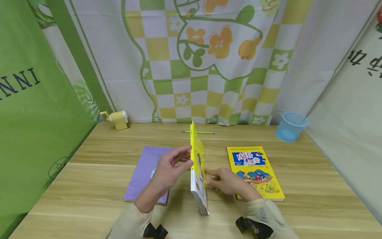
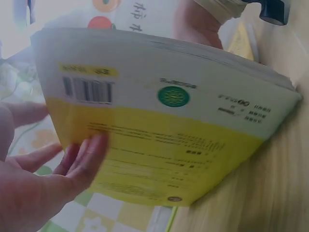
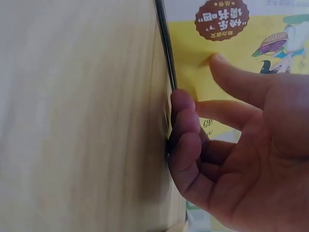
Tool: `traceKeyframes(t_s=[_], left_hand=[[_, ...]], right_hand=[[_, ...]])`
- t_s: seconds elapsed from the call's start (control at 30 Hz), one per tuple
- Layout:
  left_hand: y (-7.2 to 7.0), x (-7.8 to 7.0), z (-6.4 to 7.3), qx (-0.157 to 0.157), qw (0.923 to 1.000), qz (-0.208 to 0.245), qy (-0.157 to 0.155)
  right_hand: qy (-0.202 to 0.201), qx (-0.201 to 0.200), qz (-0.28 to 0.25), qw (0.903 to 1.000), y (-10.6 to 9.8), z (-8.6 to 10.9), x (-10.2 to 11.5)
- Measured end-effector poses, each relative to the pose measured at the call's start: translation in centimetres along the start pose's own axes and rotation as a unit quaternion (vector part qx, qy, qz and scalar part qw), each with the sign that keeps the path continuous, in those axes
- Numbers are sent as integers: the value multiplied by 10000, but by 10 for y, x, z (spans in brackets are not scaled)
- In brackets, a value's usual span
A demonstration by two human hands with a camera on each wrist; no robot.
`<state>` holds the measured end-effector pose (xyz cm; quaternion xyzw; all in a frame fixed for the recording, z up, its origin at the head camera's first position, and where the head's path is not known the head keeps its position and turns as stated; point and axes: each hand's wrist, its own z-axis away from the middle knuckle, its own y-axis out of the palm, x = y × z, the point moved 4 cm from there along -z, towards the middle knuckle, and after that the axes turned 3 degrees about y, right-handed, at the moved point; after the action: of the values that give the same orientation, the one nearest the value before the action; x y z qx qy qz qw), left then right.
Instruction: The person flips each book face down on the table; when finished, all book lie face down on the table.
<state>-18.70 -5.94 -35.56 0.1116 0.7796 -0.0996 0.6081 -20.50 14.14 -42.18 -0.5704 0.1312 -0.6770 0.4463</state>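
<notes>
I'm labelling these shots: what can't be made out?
Head view: part of the purple book, behind the left hand.
Head view: part of the pencil, behind the upright book.
Left wrist view: small print on the back cover, blurred.
Right wrist view: part of the front cover, behind the right hand.

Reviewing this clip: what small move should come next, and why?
Probably lower the upright yellow book flat onto the table, which shows bare between the purple book and the flat yellow book. The left hand touches the spine and the right hand grips the lower edge, so both could steady it.
</notes>
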Motion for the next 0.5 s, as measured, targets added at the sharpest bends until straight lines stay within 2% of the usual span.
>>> traceKeyframes(t_s=[0.07, 0.17, 0.4, 0.5], left_hand=[[5, -1, 0, 230, 9997, 59, 28], [9, 1, 0, 408, 9991, 106, -40], [8, 7, 0, 478, 9987, 99, -149], [8, 8, 0, 480, 9987, 99, -163]], right_hand=[[-215, 51, 119, 9997, 2, 1, 3], [-373, 87, 187, 9991, 3, 2, 5], [-412, 143, 15, 9990, -3, 4, 6], [-790, -87, -397, 9960, -18, 12, 14]])
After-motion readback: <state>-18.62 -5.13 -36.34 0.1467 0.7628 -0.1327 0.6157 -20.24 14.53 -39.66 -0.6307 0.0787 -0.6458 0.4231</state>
